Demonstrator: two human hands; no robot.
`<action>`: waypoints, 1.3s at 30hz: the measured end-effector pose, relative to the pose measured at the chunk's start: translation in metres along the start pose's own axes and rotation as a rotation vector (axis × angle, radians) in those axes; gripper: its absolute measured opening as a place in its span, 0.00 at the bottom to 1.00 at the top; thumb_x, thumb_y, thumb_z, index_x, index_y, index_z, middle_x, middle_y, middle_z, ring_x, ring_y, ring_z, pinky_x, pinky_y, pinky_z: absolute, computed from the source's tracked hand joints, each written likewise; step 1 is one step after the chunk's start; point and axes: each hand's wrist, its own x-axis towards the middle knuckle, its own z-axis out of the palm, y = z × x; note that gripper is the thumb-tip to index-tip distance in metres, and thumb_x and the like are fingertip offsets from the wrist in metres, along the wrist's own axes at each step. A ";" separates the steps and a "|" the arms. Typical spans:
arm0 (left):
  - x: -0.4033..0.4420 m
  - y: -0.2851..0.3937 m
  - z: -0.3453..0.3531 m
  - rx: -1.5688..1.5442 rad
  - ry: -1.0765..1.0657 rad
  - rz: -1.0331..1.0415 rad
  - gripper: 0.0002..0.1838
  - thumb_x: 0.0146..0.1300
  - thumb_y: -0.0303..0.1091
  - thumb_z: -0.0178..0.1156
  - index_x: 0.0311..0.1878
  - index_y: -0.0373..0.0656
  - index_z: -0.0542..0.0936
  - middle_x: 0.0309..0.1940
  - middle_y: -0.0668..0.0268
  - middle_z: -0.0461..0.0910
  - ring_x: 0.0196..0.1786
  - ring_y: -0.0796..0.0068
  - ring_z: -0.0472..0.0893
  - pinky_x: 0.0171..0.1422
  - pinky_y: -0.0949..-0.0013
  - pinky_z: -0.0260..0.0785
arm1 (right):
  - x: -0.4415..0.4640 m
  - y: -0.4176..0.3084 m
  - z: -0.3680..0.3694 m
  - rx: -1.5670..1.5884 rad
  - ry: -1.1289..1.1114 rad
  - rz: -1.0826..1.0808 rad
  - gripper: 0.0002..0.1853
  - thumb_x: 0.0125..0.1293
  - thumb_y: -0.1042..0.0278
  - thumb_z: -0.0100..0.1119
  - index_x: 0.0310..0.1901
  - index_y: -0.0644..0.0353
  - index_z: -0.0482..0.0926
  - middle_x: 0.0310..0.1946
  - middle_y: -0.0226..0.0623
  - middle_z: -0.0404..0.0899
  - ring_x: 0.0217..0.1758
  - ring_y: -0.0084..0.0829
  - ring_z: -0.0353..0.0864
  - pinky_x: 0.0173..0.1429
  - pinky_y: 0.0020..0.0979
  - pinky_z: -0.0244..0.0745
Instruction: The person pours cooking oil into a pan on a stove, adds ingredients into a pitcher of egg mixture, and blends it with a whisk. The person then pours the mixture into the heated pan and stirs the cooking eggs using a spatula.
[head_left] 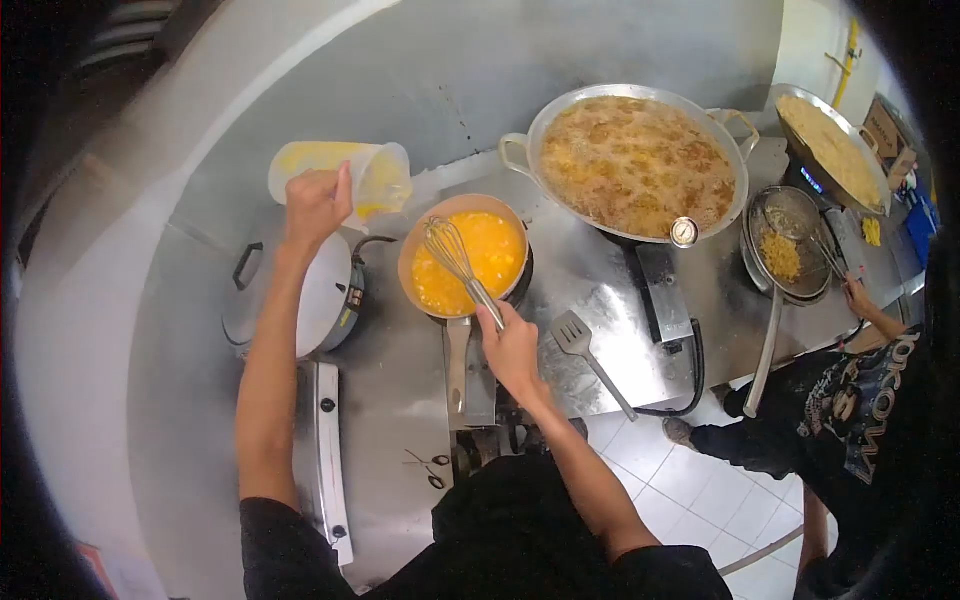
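Observation:
My left hand (318, 203) is closed at the near side of a translucent plastic pitcher (385, 165), apparently round its handle, which the hand hides. The pitcher lies tipped sideways in the air, with yellow residue inside. My right hand (512, 348) grips the handle of a wire whisk (449, 250). The whisk's wires dip into yellow liquid with paler lumps, like beaten egg (492, 250), in a frying pan (408, 265). The pan stands on a burner, its handle pointing toward me.
A grey slotted spatula (574, 334) lies on the steel counter, right of the pan. A large wok (545, 130) of bubbling oil holds a thermometer (684, 232). Scissors (437, 470) and a lidded cooker (325, 290) are left. A co-worker's hand (858, 298) is near a strainer (800, 285).

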 end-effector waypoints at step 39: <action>-0.095 0.022 0.034 -0.047 0.382 -1.177 0.22 0.64 0.37 0.55 0.16 0.34 0.70 0.11 0.71 0.65 0.19 0.81 0.62 0.25 0.64 0.56 | 0.069 -0.115 0.013 -0.020 -0.345 -0.135 0.15 0.65 0.63 0.55 0.40 0.71 0.77 0.28 0.58 0.79 0.36 0.57 0.79 0.38 0.46 0.72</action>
